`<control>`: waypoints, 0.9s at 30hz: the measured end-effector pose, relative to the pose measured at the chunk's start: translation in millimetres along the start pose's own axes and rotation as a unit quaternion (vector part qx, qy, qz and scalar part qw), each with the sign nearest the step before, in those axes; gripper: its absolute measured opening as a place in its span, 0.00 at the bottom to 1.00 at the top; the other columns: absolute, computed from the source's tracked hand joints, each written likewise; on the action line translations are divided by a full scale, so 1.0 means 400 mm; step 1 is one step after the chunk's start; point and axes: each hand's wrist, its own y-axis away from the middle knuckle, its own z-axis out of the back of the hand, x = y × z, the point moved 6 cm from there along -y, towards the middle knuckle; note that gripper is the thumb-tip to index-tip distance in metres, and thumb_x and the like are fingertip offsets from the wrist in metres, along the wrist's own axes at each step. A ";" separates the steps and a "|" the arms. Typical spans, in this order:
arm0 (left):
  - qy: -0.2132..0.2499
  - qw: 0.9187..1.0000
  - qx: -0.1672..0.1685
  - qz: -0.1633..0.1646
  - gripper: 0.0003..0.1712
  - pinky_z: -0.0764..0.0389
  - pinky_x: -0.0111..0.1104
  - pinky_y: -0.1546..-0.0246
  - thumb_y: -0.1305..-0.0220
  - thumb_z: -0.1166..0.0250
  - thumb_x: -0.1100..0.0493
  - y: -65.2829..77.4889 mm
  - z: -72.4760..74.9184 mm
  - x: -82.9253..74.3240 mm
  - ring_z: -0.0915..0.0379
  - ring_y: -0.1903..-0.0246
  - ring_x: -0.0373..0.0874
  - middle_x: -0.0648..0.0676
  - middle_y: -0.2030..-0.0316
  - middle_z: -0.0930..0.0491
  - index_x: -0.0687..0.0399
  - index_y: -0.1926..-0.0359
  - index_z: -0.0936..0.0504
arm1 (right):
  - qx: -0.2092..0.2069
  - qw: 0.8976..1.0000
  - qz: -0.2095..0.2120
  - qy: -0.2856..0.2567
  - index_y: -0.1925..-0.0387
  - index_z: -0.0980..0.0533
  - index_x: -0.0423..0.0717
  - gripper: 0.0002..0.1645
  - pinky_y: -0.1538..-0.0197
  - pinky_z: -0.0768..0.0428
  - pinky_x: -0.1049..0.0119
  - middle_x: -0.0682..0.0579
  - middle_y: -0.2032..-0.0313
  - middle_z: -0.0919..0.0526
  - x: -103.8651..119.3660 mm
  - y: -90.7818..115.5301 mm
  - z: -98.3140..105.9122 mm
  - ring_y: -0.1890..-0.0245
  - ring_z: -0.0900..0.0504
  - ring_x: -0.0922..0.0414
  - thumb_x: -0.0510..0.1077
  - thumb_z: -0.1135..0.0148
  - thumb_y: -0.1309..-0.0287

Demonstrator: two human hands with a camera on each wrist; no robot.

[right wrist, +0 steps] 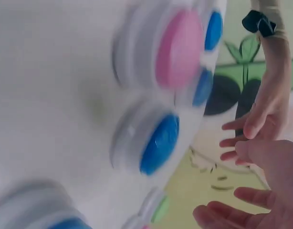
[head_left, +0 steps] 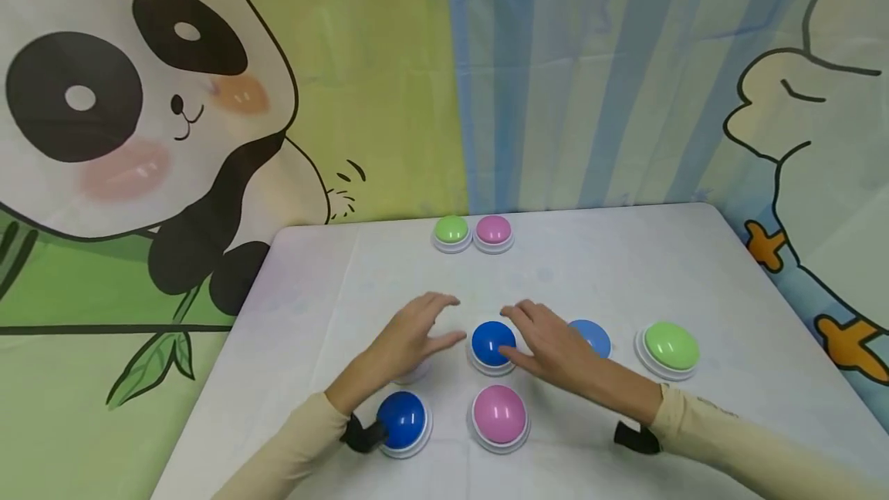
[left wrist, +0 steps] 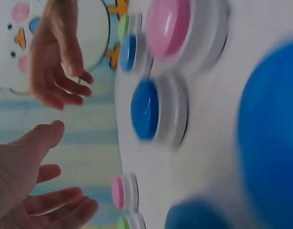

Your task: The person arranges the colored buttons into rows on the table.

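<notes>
My left hand (head_left: 410, 334) hovers left of the middle dark blue push button (head_left: 491, 342), fingers loosely bent and nothing in its grasp. From the other side my right hand (head_left: 556, 342) reaches in, its thumb overlapping that button's right edge in the head view. The left wrist view has both hands, left (left wrist: 46, 186) and right (left wrist: 60, 57), raised above the buttons with a gap between them. A lighter blue button (head_left: 593, 336) is partly covered by my right hand. Under my left hand, most of another blue button (right wrist: 203, 88) is hidden in the head view.
Nearer me are a pink button (head_left: 498, 415) and a dark blue one (head_left: 401, 421) beside my left wrist. A green button (head_left: 670, 346) sits to the right. At the back edge of the white table (head_left: 333, 292), small green (head_left: 451, 231) and pink (head_left: 493, 232) buttons stand side by side.
</notes>
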 end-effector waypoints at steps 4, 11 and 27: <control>-0.018 0.999 0.015 0.033 0.27 0.18 0.38 0.49 0.39 0.33 0.48 -0.130 0.015 0.110 0.22 0.50 0.48 0.56 0.48 0.21 0.55 0.42 0.26 | 0.009 1.000 -0.009 -0.001 0.46 0.26 0.45 0.28 0.60 0.15 0.65 0.47 0.55 0.20 -0.056 -0.147 -0.012 0.57 0.20 0.55 0.51 0.30 0.46; 0.027 0.991 0.061 0.119 0.31 0.23 0.46 0.43 0.40 0.31 0.55 -0.281 -0.031 0.314 0.26 0.44 0.58 0.66 0.44 0.24 0.65 0.40 0.29 | 0.021 0.998 0.008 0.058 0.54 0.24 0.43 0.18 0.62 0.16 0.59 0.43 0.58 0.20 -0.152 -0.378 -0.117 0.60 0.21 0.50 0.45 0.32 0.44; 0.085 0.981 0.042 0.167 0.39 0.32 0.46 0.33 0.45 0.28 0.61 -0.370 -0.115 0.377 0.33 0.36 0.57 0.64 0.38 0.28 0.63 0.35 0.35 | 0.128 0.987 -0.096 -0.014 0.38 0.37 0.43 0.34 0.29 0.38 0.44 0.36 0.45 0.22 -0.252 -0.515 -0.275 0.41 0.25 0.39 0.45 0.33 0.42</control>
